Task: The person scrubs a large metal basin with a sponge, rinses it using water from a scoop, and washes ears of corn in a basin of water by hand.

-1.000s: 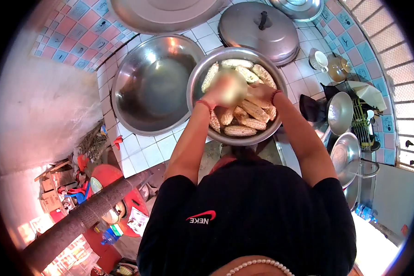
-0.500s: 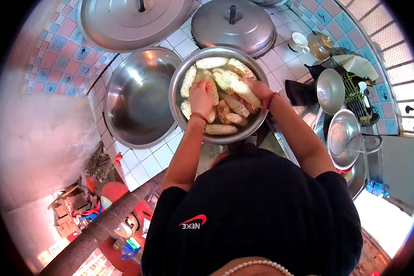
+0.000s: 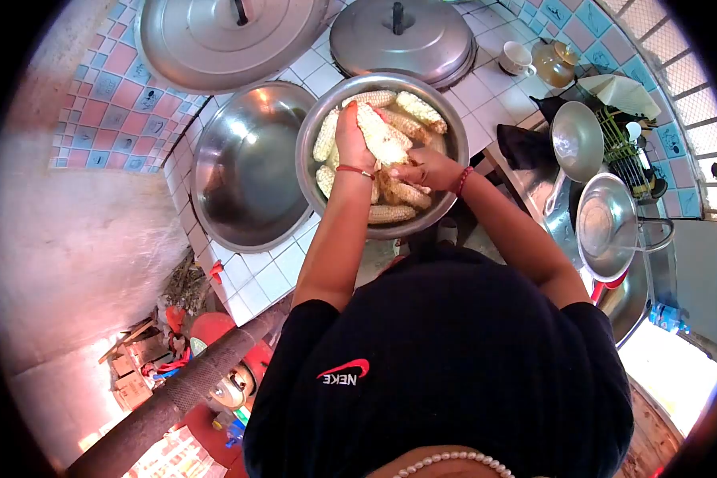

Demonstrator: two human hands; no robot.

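A wide metal basin (image 3: 304, 171) holds water and several pale corn cobs. My left hand (image 3: 351, 145) is wrapped round one corn cob (image 3: 380, 137), lifted above the others and slanting down to the right. At the lower end of that cob, my right hand (image 3: 430, 169) has its fingers closed on it, where some brownish matter shows. More cobs lie about both hands, such as a corn cob (image 3: 421, 111) at the upper right and another (image 3: 390, 214) near the front rim.
A large steel wok (image 3: 251, 167) stands left of the basin on white tiles. Behind are two big lids, one lid (image 3: 231, 40) at left and another lid (image 3: 402, 52). At right are a white cup (image 3: 517, 59), a glass jar (image 3: 555, 68), a ladle (image 3: 576, 139) and a metal bowl (image 3: 605, 223).
My left hand has risen and now grips the cob that slants above the others. My right hand has moved left and down from the basin's right side to that cob's lower end.
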